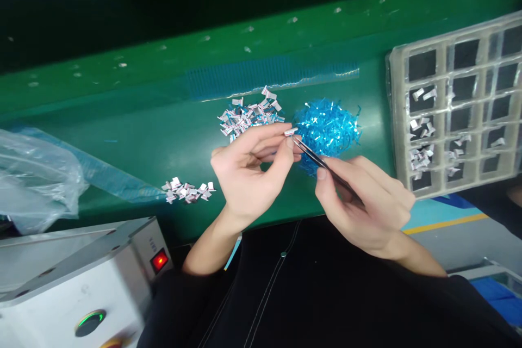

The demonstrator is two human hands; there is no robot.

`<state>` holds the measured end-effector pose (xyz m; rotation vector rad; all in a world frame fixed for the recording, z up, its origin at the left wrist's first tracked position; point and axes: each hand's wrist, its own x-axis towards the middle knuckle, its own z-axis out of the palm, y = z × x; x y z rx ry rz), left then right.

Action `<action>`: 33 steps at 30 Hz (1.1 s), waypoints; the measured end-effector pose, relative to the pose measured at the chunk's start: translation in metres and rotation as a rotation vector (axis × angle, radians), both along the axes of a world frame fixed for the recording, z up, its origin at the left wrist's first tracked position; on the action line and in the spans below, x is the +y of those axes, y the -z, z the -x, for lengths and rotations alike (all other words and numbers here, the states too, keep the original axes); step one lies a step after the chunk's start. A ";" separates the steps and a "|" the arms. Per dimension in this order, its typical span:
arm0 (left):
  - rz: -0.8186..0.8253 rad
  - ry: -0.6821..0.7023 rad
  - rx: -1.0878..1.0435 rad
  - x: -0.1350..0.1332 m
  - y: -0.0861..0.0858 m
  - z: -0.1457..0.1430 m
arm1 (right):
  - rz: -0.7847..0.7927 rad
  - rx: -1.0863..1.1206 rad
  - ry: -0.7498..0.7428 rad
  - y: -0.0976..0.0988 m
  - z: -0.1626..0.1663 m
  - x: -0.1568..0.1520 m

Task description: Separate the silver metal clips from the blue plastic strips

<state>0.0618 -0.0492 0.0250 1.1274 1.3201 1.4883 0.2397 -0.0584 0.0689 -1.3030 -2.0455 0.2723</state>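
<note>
Head view, from above: a small white and silver strip point(291, 131) sits pinched between thumb and forefinger tips of the left hand point(248, 174), held just above the near edge of the worktop; the tips of the slim dark metal tweezers point(322, 163) touch it from the right; the right hand point(362, 201) is closed on the tweezers, thumb on top, fingers curled beneath. Both hands hover close together, wrists angled inward, forearms bare out of dark sleeves.

Just behind the hands lie a heap of bright blue film scraps point(328, 128) and, to its left, a heap of white and silver strips point(250, 114); a smaller cluster of the same strips point(188, 190) lies well apart at the left. All rest on the smooth green worktop point(142, 119), whose far side falls into darkness; a clear moulded plastic tray point(402, 119) with square pockets, some holding strips, stands at the right; a crumpled clear plastic bag point(36, 174) lies at the far left; a white metal machine point(81, 277) with a lit red switch point(159, 260) stands at the lower left; grey floor with a yellow line point(444, 223) shows at the lower right.
</note>
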 end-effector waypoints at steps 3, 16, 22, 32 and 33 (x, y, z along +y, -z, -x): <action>0.001 -0.009 0.036 0.000 0.000 0.000 | 0.009 0.012 -0.006 0.000 0.000 0.000; 0.004 -0.018 0.038 0.000 -0.001 -0.001 | 0.024 0.060 0.004 0.002 0.000 0.000; 0.017 -0.023 0.083 -0.001 0.000 0.000 | 0.029 0.048 0.004 0.001 0.000 0.000; 0.044 -0.003 0.040 -0.001 -0.005 0.000 | 0.026 0.050 0.014 0.003 0.001 0.000; 0.037 -0.005 0.042 0.000 -0.005 -0.001 | 0.020 0.048 0.013 0.003 0.000 0.000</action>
